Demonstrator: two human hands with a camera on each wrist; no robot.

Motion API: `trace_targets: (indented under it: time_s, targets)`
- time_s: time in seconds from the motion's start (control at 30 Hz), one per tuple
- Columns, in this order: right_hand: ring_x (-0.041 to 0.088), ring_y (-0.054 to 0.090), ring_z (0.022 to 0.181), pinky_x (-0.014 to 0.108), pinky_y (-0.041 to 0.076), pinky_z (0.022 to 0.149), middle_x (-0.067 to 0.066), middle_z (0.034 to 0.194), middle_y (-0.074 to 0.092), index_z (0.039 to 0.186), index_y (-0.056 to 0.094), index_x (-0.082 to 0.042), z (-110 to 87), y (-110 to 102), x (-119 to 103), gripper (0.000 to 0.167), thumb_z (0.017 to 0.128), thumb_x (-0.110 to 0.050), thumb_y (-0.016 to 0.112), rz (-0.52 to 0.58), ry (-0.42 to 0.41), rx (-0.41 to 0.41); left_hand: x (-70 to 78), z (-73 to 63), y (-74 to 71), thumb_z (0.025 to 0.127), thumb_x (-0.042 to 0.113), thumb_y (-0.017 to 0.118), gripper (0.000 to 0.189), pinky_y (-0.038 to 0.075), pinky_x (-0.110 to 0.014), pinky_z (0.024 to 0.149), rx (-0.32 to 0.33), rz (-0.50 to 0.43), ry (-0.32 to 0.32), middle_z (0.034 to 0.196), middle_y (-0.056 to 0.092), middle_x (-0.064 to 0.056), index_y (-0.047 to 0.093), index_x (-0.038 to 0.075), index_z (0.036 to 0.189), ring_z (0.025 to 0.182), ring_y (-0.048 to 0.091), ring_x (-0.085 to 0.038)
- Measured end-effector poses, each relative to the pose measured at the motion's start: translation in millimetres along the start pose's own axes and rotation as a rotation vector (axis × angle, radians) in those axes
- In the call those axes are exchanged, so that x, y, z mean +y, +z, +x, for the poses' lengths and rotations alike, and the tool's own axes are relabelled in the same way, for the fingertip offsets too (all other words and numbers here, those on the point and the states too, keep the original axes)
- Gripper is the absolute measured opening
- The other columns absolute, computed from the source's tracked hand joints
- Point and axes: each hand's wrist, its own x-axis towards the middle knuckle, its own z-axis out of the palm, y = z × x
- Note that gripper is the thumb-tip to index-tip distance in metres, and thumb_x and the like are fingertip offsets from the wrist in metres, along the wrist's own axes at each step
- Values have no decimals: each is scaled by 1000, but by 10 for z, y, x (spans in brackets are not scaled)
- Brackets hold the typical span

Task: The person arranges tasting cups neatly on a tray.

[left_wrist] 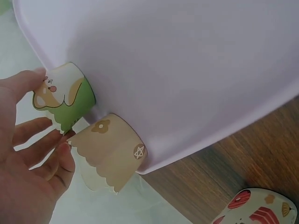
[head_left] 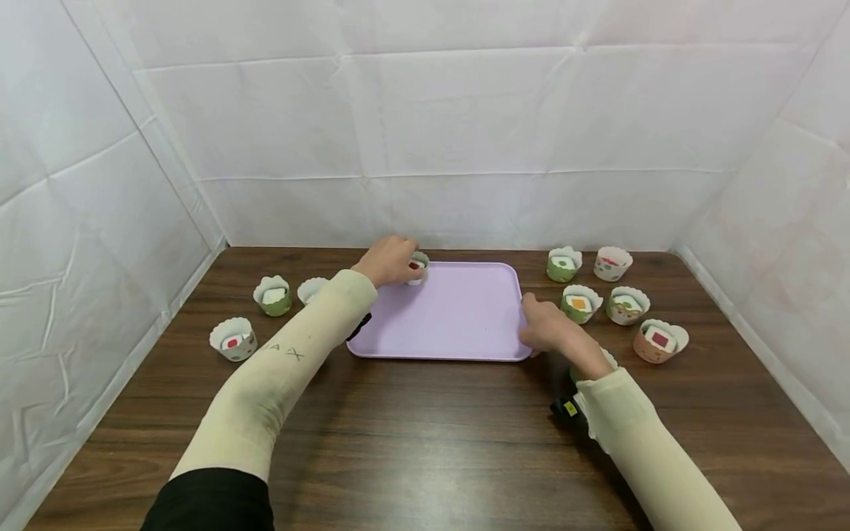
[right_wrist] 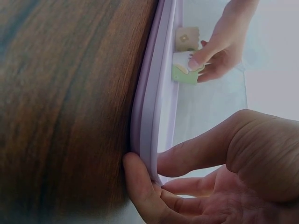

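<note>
My left hand (head_left: 390,262) is at the back left corner of a lilac tray (head_left: 451,313). Its thumb and fingers hold a green and white paper baking cup (left_wrist: 77,95) with a dog face printed on it. In the left wrist view, a beige paper cup (left_wrist: 114,151) with a flower print sits right beside it in the tray's corner. The head view shows a white piece with a dark red patch inside the held cup (head_left: 418,265). My right hand (head_left: 547,326) pinches the tray's rim near the front right corner, thumb above and a finger below.
Left of the tray stand a green cup (head_left: 272,296), a white cup (head_left: 233,339) and another (head_left: 310,289) partly behind my left arm. On the right are several more, including an orange cup (head_left: 660,341); one cup (head_left: 607,359) is mostly behind my right wrist. White sheeting (head_left: 451,133) encloses the table.
</note>
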Motion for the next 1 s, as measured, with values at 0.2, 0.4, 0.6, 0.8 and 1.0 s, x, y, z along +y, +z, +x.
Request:
trace_targets:
  time_s: [0.2, 0.4, 0.6, 0.8, 1.0]
  targets:
    - [22, 68, 70, 30, 62, 58, 40, 128, 54, 149, 23, 14, 11, 4, -15, 64, 93, -1, 49, 2, -2, 2, -10, -39, -9, 96, 38, 68, 46, 53, -41, 86, -19, -20, -34, 112, 64, -11, 63, 3, 126, 100, 56, -27]
    - [22, 68, 71, 28, 60, 58, 40, 130, 54, 150, 22, 14, 8, 17, -39, 66, 92, -1, 48, -5, -13, -3, -17, -73, -23, 96, 46, 68, 64, 50, -47, 109, -7, -48, -44, 137, 58, -18, 55, 4, 144, 126, 53, -34]
    - [22, 68, 70, 28, 60, 58, 41, 132, 52, 153, 17, 15, 17, 16, -44, 70, 93, -1, 49, -11, -6, -9, 12, -156, -186, 98, 52, 65, 74, 45, -48, 117, 28, -151, -24, 147, 49, -19, 46, 5, 152, 136, 47, -34]
    - [23, 67, 73, 28, 61, 58, 40, 131, 53, 152, 18, 14, 12, -19, -21, 69, 93, -1, 49, -13, 4, -11, 78, -298, -362, 98, 49, 65, 71, 50, -46, 108, 96, -218, 7, 137, 53, -17, 49, 4, 150, 120, 54, -30]
    - [23, 68, 72, 29, 61, 58, 41, 128, 54, 150, 21, 15, -12, -28, 19, 67, 91, 0, 49, -6, 2, 5, 53, -461, -430, 100, 41, 65, 53, 52, -48, 108, 193, -253, 64, 135, 60, -18, 59, 3, 138, 125, 58, -33]
